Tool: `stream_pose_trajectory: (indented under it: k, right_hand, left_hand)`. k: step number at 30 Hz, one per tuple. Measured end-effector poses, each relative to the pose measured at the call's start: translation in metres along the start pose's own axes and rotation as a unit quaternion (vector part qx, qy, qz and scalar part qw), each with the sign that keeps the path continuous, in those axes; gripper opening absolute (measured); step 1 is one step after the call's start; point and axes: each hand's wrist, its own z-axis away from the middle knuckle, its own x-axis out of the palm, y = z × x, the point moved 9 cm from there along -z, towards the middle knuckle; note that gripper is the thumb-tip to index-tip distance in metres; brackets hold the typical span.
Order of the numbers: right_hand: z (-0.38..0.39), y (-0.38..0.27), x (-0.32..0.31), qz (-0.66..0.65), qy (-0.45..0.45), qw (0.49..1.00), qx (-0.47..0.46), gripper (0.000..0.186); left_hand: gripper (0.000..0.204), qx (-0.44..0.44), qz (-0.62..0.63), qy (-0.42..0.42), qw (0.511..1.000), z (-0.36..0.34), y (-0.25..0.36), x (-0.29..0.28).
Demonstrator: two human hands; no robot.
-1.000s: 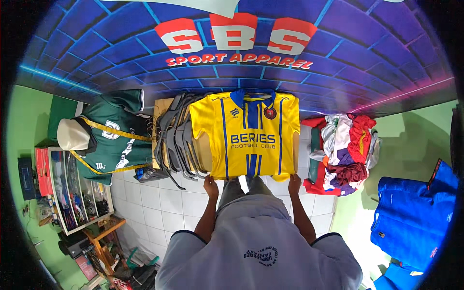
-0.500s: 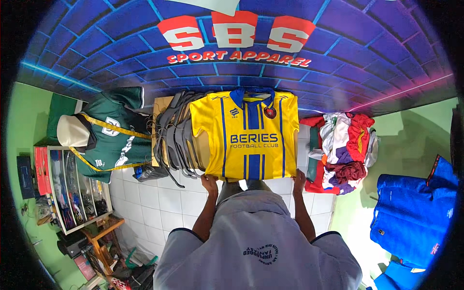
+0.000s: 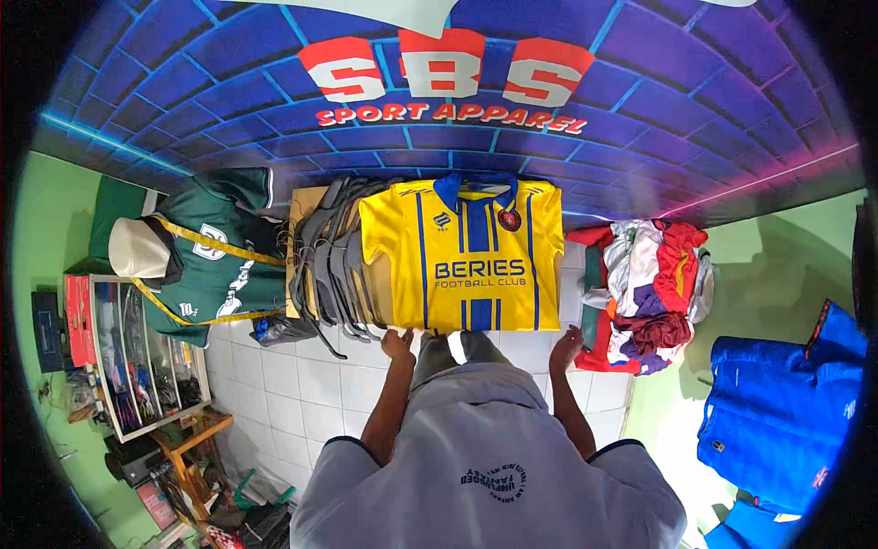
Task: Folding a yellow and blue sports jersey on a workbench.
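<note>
A yellow football jersey (image 3: 494,247) with blue stripes and a blue collar lies face up on a brown board, its collar toward the wall and its hem toward me. At the hem's left corner my left hand (image 3: 397,343) has its fingers closed on the fabric edge. My right hand (image 3: 566,349) is just off the right corner of the hem, apart from the jersey, its fingers loosely apart and holding nothing.
Dark hangers (image 3: 340,261) lie close on the jersey's left. Beyond them a mannequin wears a green shirt (image 3: 215,261) and a yellow tape measure. A pile of mixed clothes (image 3: 651,293) sits to the right. Blue garments (image 3: 777,412) hang at far right; a display case (image 3: 151,352) stands left.
My right hand has come off the jersey's hem corner. The hem has settled slightly farther from me and lies flatter. My left hand stays at its corner.
</note>
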Motion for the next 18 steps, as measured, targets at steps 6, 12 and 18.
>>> stream_pose_trajectory:
  k: [6, 12, 18]
  right_hand:
    - [-0.008, -0.054, 0.038, 0.088, -0.017, 0.979, -0.185, 0.038]
    - [0.011, -0.115, 0.168, 0.145, -0.210, 0.929, -0.268, 0.055]
    - [0.012, -0.128, 0.241, 0.230, -0.286, 0.851, -0.376, 0.053]
  left_hand:
    - [0.024, 0.055, 0.448, 0.135, 0.882, 0.014, 0.110, -0.083]
    - [0.042, 0.272, 0.283, 0.045, 0.919, 0.000, 0.247, -0.094]
    - [0.049, 0.367, 0.082, 0.055, 0.925, -0.018, 0.289, -0.056]
